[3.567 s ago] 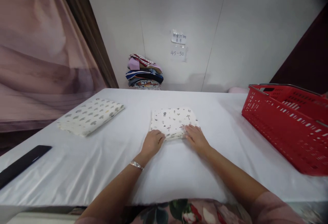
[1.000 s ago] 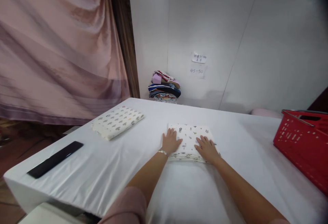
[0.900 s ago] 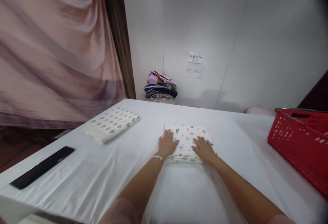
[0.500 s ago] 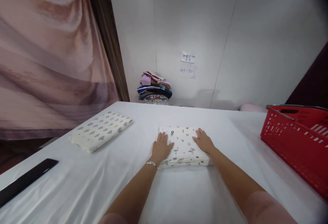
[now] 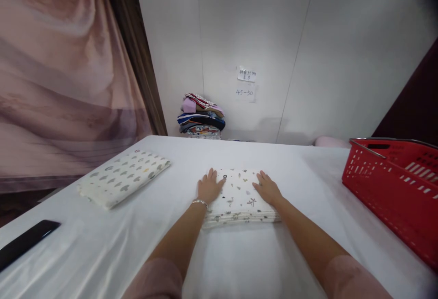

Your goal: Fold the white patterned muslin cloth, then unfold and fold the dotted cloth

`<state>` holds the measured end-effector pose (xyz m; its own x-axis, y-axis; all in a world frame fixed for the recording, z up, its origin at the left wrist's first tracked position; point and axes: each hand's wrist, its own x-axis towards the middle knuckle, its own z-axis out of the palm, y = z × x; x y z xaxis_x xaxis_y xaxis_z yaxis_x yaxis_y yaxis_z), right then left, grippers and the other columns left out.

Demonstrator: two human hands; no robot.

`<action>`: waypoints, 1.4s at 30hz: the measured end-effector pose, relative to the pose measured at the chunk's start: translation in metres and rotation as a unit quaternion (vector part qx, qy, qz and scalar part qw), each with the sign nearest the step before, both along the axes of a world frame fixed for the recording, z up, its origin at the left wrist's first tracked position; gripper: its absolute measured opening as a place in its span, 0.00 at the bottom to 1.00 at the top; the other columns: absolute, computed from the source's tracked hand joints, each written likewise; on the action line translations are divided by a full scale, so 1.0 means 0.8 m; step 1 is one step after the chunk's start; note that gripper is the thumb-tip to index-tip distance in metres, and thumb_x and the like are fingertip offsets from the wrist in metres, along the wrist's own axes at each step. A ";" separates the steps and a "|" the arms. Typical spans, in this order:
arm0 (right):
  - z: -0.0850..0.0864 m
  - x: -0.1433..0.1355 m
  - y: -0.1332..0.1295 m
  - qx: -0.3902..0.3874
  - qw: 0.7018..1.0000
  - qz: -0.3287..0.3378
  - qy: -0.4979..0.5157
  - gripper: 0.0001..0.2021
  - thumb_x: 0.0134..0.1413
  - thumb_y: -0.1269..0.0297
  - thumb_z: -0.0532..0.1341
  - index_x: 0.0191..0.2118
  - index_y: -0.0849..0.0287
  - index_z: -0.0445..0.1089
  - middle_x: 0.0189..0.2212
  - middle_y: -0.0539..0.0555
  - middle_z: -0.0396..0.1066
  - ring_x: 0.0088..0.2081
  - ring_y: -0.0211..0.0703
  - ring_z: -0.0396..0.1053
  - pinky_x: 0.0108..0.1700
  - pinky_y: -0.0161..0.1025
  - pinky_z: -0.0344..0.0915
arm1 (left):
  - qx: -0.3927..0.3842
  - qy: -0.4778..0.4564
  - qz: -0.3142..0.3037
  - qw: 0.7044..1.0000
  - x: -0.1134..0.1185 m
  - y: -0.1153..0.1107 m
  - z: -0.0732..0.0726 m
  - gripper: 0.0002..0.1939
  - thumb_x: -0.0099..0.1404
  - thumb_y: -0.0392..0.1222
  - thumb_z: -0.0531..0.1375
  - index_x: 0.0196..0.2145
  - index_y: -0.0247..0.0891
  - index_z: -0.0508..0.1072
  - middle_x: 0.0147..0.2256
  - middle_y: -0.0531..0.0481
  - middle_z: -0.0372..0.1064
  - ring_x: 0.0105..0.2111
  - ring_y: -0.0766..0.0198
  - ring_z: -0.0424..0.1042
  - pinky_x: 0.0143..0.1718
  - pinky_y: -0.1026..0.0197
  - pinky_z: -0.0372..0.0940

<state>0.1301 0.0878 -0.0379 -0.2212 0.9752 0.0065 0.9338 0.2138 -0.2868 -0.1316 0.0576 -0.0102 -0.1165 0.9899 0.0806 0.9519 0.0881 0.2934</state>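
A white cloth with a small plant-and-bird print (image 5: pixel 237 196) lies folded in several layers on the white-covered table (image 5: pixel 157 244). My left hand (image 5: pixel 208 188) rests flat on its left edge, fingers spread, a bracelet at the wrist. On the right edge lies my right hand (image 5: pixel 268 188), also with fingers apart and palm down. Both hands press on the cloth from above without gripping it. Farther left is another folded cloth, cream with grey cloud-like shapes (image 5: pixel 126 174), touched by neither hand.
A red plastic basket (image 5: pixel 386 189) stands at the table's right side. At the left front edge lies a dark flat object (image 5: pixel 29 239). Behind the table, a pile of folded fabrics (image 5: pixel 201 116) sits against the wall, near paper notes (image 5: pixel 245 84). A pink curtain (image 5: pixel 68 75) hangs at left.
My left hand has slid up toward the far left corner of the folded cloth. My right hand stays almost in place. The whole view has shifted slightly.
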 end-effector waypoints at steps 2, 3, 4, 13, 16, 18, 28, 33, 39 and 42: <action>0.002 -0.001 0.000 -0.003 1.000 0.002 -0.002 0.29 0.59 0.49 0.43 0.63 0.57 0.47 0.65 0.55 0.35 0.64 0.52 0.38 0.59 0.48 0.45 | 0.005 -0.017 0.004 1.000 -0.005 0.000 -0.012 0.31 0.63 0.61 0.42 0.59 0.44 0.54 0.64 0.48 0.38 0.59 0.50 0.50 0.55 0.45 0.49; 0.005 -0.002 0.001 -0.008 1.000 0.001 -0.009 0.30 0.59 0.49 0.43 0.63 0.57 0.47 0.65 0.55 0.35 0.64 0.53 0.38 0.59 0.50 0.44 | 0.010 -0.020 0.002 1.000 -0.007 0.000 -0.015 0.31 0.63 0.60 0.42 0.59 0.44 0.54 0.64 0.48 0.38 0.58 0.50 0.51 0.55 0.46 0.49; 0.008 -0.004 0.002 -0.012 1.000 0.000 -0.020 0.30 0.59 0.49 0.43 0.63 0.58 0.48 0.65 0.55 0.35 0.64 0.54 0.37 0.59 0.52 0.43 | 0.014 -0.020 0.000 1.000 -0.008 -0.001 -0.017 0.31 0.63 0.60 0.42 0.59 0.44 0.54 0.64 0.49 0.38 0.58 0.50 0.51 0.55 0.46 0.49; 0.012 -0.024 0.022 0.012 0.999 0.033 -0.038 0.31 0.59 0.46 0.41 0.64 0.58 0.44 0.65 0.54 0.34 0.65 0.49 0.30 0.61 0.54 0.35 | 0.022 -0.015 0.004 1.000 -0.005 -0.003 -0.017 0.31 0.62 0.61 0.43 0.59 0.45 0.55 0.64 0.49 0.40 0.58 0.50 0.51 0.55 0.47 0.49; 0.006 -0.023 0.027 -0.004 0.999 0.029 -0.026 0.31 0.59 0.46 0.42 0.63 0.58 0.45 0.65 0.55 0.34 0.65 0.50 0.30 0.60 0.53 0.39 | 0.032 -0.018 0.003 0.999 -0.005 -0.002 -0.020 0.30 0.62 0.61 0.44 0.58 0.47 0.55 0.64 0.50 0.40 0.58 0.50 0.52 0.55 0.46 0.49; 0.009 -0.020 0.029 -0.010 0.999 0.035 -0.012 0.31 0.59 0.48 0.44 0.63 0.59 0.47 0.65 0.55 0.35 0.65 0.49 0.30 0.61 0.50 0.40 | 0.032 -0.026 0.000 0.999 -0.005 0.000 -0.018 0.30 0.62 0.61 0.44 0.58 0.46 0.55 0.64 0.50 0.40 0.58 0.49 0.52 0.55 0.45 0.49; 0.000 0.060 -0.050 -0.039 0.968 -0.083 0.234 0.33 0.49 0.52 0.56 0.61 0.58 0.53 0.56 0.58 0.60 0.53 0.52 0.62 0.53 0.45 0.59 | 0.001 -0.233 0.065 0.970 -0.031 -0.070 -0.008 0.30 0.63 0.53 0.50 0.59 0.37 0.54 0.58 0.44 0.57 0.53 0.59 0.62 0.51 0.62 0.57; -0.005 0.075 -0.090 -0.014 0.963 -0.093 0.253 0.34 0.48 0.49 0.57 0.60 0.59 0.56 0.45 0.59 0.70 0.39 0.49 0.70 0.42 0.43 0.65 | -0.045 -0.234 0.071 0.969 -0.033 -0.127 0.000 0.26 0.60 0.54 0.53 0.52 0.37 0.63 0.43 0.45 0.71 0.41 0.59 0.70 0.41 0.61 0.62; 0.014 0.058 -0.139 -0.064 0.975 -0.096 0.192 0.34 0.49 0.52 0.56 0.62 0.56 0.52 0.40 0.56 0.70 0.34 0.45 0.69 0.35 0.39 0.64 | -0.037 -0.259 0.078 0.962 -0.038 -0.133 0.004 0.23 0.55 0.49 0.59 0.48 0.38 0.67 0.42 0.45 0.71 0.39 0.59 0.70 0.38 0.62 0.61; 0.015 0.063 -0.170 -0.085 0.975 -0.085 0.189 0.35 0.50 0.49 0.55 0.63 0.55 0.48 0.39 0.54 0.69 0.30 0.42 0.69 0.33 0.38 0.64 | -0.013 -0.367 0.100 0.925 -0.051 -0.137 -0.003 0.22 0.53 0.50 0.60 0.44 0.37 0.70 0.39 0.46 0.72 0.34 0.62 0.70 0.34 0.64 0.62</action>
